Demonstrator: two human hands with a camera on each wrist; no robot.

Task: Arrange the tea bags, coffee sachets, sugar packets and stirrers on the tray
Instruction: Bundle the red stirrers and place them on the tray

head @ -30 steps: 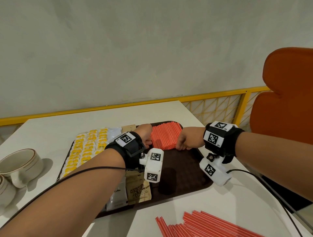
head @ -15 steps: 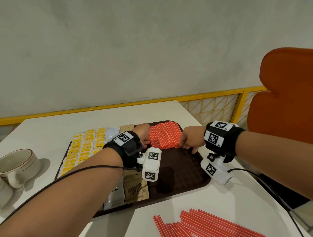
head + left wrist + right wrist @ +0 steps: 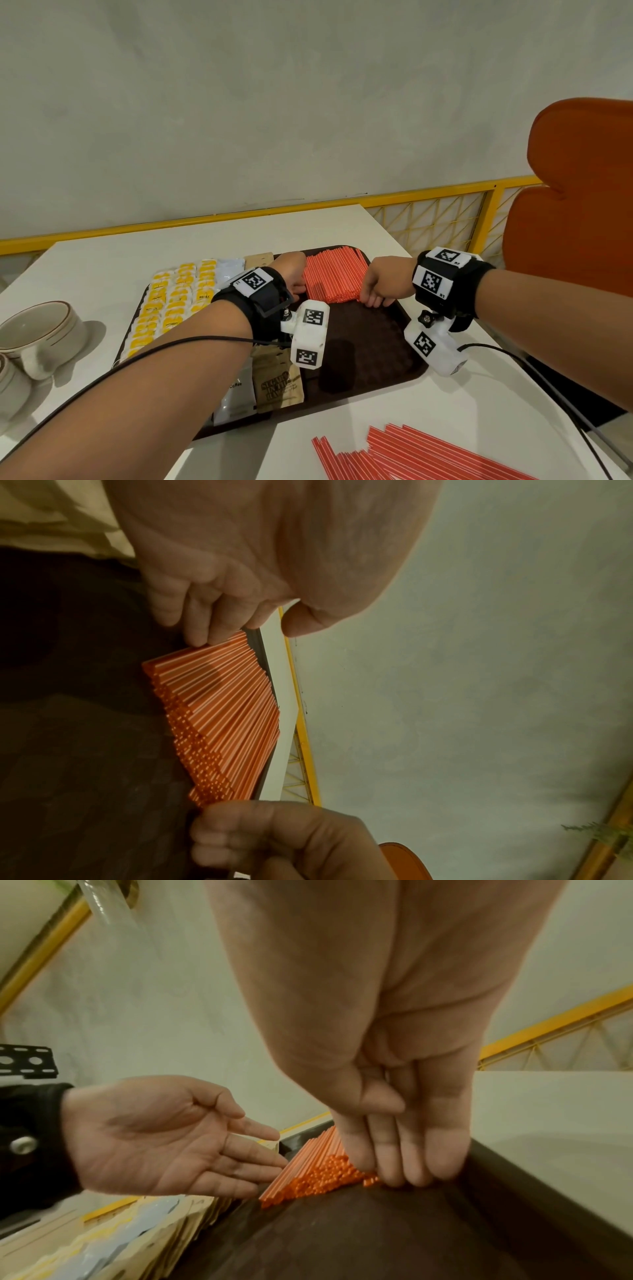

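Two hands are working at the stack of red stirrers (image 3: 334, 275) lying at the far right end of the brown tray (image 3: 370, 346) on the white worktop (image 3: 137, 260). The left hand (image 3: 293, 275) is lying open, fingers nearly straight and palm turned toward the stack, its fingertips (image 3: 260, 1153) reaching the left side of the stirrers; it is grasping nothing. The right hand (image 3: 385, 286) is standing with straight fingers (image 3: 414, 1153) held together and pointing down, their tips pressing on the tray at the near right corner of the stack, against the stirrer ends; it too is holding nothing.

Yellow tea bags (image 3: 171, 308) are sitting in rows along the tray's left end. Beside them white coffee sachets (image 3: 236, 394) and brown sugar packets (image 3: 279, 383) are running in lines toward the near edge, partly hidden under the left forearm. The middle of the tray, between the packets and the right rim, is showing bare brown surface.

More loose red stirrers (image 3: 404, 455) are lying spread on the worktop near the camera, off the tray. Cream cups (image 3: 41, 337) with a brown rim line are standing at the left edge of the worktop, and an orange chair (image 3: 579, 212) is rising at the right.
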